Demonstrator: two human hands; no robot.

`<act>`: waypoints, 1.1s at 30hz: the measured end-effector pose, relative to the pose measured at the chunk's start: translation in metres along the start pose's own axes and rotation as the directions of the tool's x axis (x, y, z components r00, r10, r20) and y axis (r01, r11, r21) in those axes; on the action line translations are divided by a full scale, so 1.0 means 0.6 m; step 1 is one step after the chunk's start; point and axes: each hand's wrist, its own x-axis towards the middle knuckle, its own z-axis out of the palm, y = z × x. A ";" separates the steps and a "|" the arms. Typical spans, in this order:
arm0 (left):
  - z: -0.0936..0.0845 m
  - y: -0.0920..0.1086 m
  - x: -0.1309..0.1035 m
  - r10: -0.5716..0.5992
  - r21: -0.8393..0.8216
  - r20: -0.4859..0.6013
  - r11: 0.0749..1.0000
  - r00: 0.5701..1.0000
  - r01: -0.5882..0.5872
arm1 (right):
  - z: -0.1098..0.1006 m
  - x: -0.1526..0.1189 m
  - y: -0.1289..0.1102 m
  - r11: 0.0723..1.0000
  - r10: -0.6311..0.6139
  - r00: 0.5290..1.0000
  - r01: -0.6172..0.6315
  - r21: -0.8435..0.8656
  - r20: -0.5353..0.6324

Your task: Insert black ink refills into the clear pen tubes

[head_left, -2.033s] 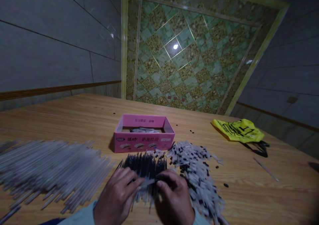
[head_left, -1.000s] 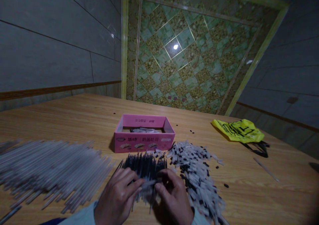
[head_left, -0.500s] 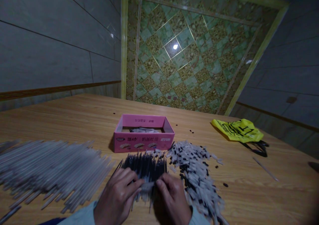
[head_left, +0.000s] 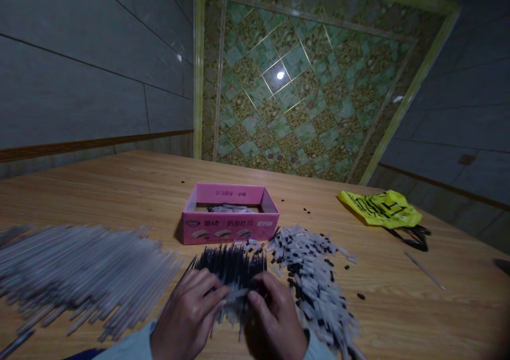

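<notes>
Between my two hands, a short translucent plastic tube [head_left: 238, 293] lies almost level. My left hand [head_left: 193, 309] pinches its left end with thumb and forefinger. At the other end, my right hand [head_left: 277, 315] is closed, thumb against curled fingers, on the tube's right tip. Beneath and beyond both hands spreads a heap of thin dark rods, like pen refills [head_left: 233, 259], lying side by side. To the right of my right hand is a loose pile of small translucent caps and black plugs [head_left: 319, 280]. Fine detail at the fingertips is blurred.
A pink open box [head_left: 231, 230] stands behind the rods, with pale pieces inside. Many long clear tubes [head_left: 87, 275] lie at left. A yellow bag [head_left: 380, 208] with black straps and a single thin stick [head_left: 424, 271] lie at right on the wooden table [head_left: 119, 190].
My right thumb and fingers have shifted slightly at the tube's right end, and more of the tube shows. My left hand has barely moved.
</notes>
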 end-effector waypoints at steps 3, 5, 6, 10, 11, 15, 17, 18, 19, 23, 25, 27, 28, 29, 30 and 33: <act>-0.001 0.002 0.000 -0.007 -0.008 -0.002 1.000 1.000 0.007 | 0.000 0.000 -0.003 0.998 0.035 0.999 -0.033 -0.056 0.036; 0.000 0.003 0.000 -0.010 -0.012 -0.004 1.000 1.000 0.010 | 0.001 0.000 -0.003 0.995 0.064 0.997 -0.060 -0.078 0.048; 0.000 0.003 0.000 -0.014 -0.014 -0.006 1.000 1.000 0.014 | 0.001 0.000 -0.003 0.996 0.061 0.997 -0.059 -0.065 0.042; 0.001 0.002 0.001 -0.004 -0.008 -0.015 1.000 1.000 0.004 | 0.001 0.001 -0.001 1.000 0.017 1.000 -0.017 0.002 0.002; 0.000 0.002 0.001 0.002 0.000 -0.016 1.000 1.000 -0.002 | 0.001 0.002 0.000 1.000 0.022 1.000 -0.022 -0.009 0.007; -0.001 0.000 0.000 0.012 0.021 0.006 1.000 1.000 -0.012 | 0.001 0.003 -0.002 0.995 0.073 0.996 -0.069 -0.068 0.043; -0.001 -0.001 0.000 0.009 0.016 0.011 1.000 1.000 -0.009 | 0.001 0.001 -0.005 0.997 0.065 0.998 -0.064 -0.047 0.018; -0.001 -0.001 0.001 0.009 0.013 0.011 1.000 1.000 -0.009 | 0.001 0.000 -0.007 0.998 0.054 0.999 -0.053 -0.030 0.004; -0.002 0.000 0.001 0.010 0.011 0.010 1.000 1.000 -0.010 | 0.002 0.000 -0.008 0.999 0.044 0.999 -0.044 -0.016 -0.005; -0.002 -0.001 0.001 0.004 -0.009 -0.004 1.000 1.000 -0.004 | -0.002 0.003 0.001 0.995 0.076 0.997 -0.075 -0.064 -0.002; 0.000 -0.004 -0.002 -0.020 -0.080 -0.048 0.997 0.999 0.016 | -0.014 0.011 0.014 0.985 0.109 0.992 -0.117 -0.130 -0.065; 0.003 -0.007 -0.005 -0.103 -0.209 -0.120 0.975 0.987 0.076 | -0.035 0.022 0.029 0.966 0.126 0.980 -0.157 -0.204 -0.156; 0.004 -0.009 -0.006 -0.183 -0.286 -0.155 0.949 0.971 0.133 | -0.049 0.027 0.037 0.949 0.137 0.973 -0.183 -0.256 -0.188; 0.005 -0.009 -0.006 -0.290 -0.375 -0.170 0.903 0.942 0.211 | -0.062 0.032 0.043 0.925 0.140 0.967 -0.204 -0.319 -0.214; 0.006 -0.009 -0.005 -0.414 -0.475 -0.156 0.827 0.897 0.299 | -0.075 0.036 0.049 0.891 0.147 0.963 -0.228 -0.394 -0.224; 0.003 -0.005 0.005 -0.688 -0.782 0.062 0.417 0.723 0.463 | -0.105 0.041 0.060 0.745 0.199 0.966 -0.259 -0.614 -0.167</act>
